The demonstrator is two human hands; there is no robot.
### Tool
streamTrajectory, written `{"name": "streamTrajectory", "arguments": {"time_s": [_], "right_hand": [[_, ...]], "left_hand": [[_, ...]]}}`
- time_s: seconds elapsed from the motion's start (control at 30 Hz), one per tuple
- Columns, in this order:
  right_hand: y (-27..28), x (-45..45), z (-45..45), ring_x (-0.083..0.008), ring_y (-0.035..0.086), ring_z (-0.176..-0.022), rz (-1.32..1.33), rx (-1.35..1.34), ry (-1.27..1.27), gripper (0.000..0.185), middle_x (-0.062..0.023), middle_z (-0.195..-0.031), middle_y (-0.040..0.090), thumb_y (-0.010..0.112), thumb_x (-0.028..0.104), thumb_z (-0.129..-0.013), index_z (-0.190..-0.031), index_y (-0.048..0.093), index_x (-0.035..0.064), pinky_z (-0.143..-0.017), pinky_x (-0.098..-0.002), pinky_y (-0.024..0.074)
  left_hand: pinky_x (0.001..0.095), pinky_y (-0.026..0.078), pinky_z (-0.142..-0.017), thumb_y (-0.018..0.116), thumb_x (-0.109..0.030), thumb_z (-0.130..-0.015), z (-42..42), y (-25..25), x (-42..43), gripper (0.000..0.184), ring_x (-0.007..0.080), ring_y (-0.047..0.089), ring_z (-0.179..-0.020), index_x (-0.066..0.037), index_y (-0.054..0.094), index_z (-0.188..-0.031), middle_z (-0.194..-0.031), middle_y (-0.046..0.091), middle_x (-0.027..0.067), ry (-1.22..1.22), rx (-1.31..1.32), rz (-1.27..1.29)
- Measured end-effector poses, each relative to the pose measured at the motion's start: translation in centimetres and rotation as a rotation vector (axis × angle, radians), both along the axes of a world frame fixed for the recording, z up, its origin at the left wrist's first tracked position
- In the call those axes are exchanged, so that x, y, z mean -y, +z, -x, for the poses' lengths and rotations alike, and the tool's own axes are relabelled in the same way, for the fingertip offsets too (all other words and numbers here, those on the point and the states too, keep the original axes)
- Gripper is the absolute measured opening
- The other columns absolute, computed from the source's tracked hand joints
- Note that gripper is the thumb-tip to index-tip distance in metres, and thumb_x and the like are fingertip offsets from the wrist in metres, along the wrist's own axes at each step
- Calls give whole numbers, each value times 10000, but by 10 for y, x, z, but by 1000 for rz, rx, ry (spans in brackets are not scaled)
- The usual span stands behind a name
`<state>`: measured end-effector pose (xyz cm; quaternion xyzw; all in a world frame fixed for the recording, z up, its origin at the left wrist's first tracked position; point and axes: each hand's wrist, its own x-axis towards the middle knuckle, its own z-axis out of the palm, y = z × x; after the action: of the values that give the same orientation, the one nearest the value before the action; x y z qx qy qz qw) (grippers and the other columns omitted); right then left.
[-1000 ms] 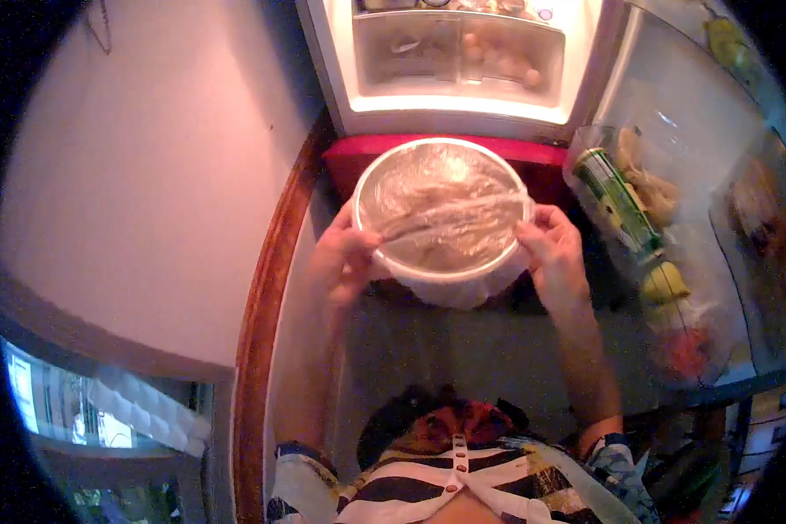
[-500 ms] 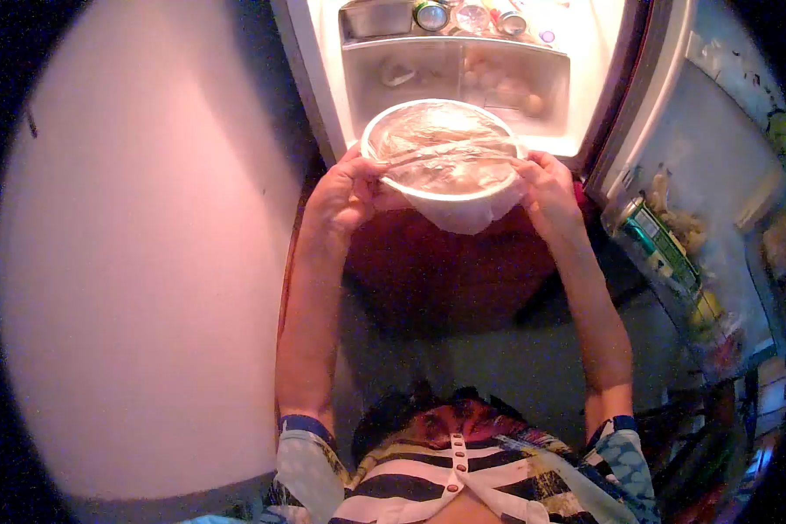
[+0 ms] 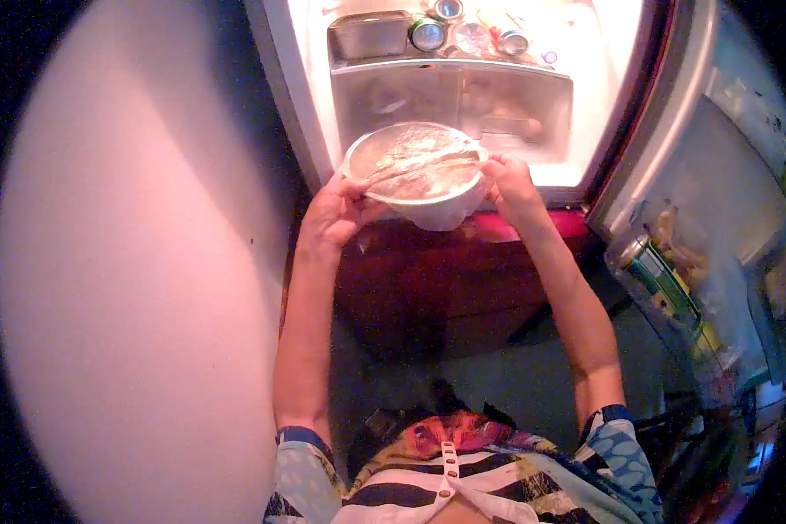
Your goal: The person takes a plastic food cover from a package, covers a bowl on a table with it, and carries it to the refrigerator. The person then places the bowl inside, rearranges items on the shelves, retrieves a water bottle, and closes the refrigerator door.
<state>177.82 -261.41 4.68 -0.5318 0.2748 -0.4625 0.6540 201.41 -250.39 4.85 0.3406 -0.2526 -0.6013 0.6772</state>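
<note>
A white bowl (image 3: pixel 437 214) with clear plastic wrap (image 3: pixel 419 162) stretched over its top is held up in front of the open fridge (image 3: pixel 555 175). My left hand (image 3: pixel 334 210) grips its left rim, fingers closed on the edge. On the right side, my right hand (image 3: pixel 511 185) pinches the rim near the end of a crease in the wrap. The bowl tilts slightly, its right side a little higher. What lies under the wrap cannot be made out.
On the fridge shelf stand a metal tray (image 3: pixel 368 37) and several cans (image 3: pixel 428 35). Clear drawers (image 3: pixel 397 92) sit below it. The open fridge door (image 3: pixel 651 148) at right carries a green-labelled container (image 3: pixel 664 279). A pale wall (image 3: pixel 140 288) fills the left.
The bowl has shifted left and slightly down in view, in both hands. The crease in the wrap now slants up to the right. More of the fridge's lower right drawer shows.
</note>
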Motion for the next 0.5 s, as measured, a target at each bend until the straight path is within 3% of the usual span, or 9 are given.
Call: {"name": "streamTrajectory", "arguments": {"time_s": [0.03,0.1,0.17,0.23,0.5], "right_hand": [[-2,2,-1,-184,590,-765,-9,0,14,200,-134,-887,567,491,22,-801,-973,475,-79,-650,-284,515],[-4,5,0,-136,559,-591,53,66,-13,179,-86,-745,588,534,90,-784,-896,535,-50,-498,-241,451],[10,-5,5,-136,563,-593,69,50,-66,172,-89,-752,591,527,85,-785,-897,534,-46,-493,-237,451],[13,-2,-1,-135,566,-596,70,45,-57,164,-92,-760,593,520,79,-787,-897,533,-42,-489,-234,451],[13,2,-1,-121,562,-564,-46,-2,-29,197,-66,-742,592,541,94,-804,-961,512,-22,-451,-234,451]], "left_hand": [[444,514,-792,519,29,-723,2,-2,0,491,273,548,-951,-17,384,-1193,-1075,514,142,28,15,-26],[446,512,-792,525,30,-734,5,-5,1,496,272,548,-951,-20,371,-1203,-1083,509,142,33,25,-13],[448,511,-792,531,30,-744,5,2,5,502,271,547,-951,-22,358,-1213,-1091,505,142,-22,28,18],[384,517,-771,540,-17,-779,0,2,1,462,232,552,-976,-46,368,-1206,-1113,528,134,-70,64,108],[378,514,-770,518,-39,-814,4,-1,-11,441,226,555,-958,-40,356,-1223,-1105,523,131,7,56,112]]}}
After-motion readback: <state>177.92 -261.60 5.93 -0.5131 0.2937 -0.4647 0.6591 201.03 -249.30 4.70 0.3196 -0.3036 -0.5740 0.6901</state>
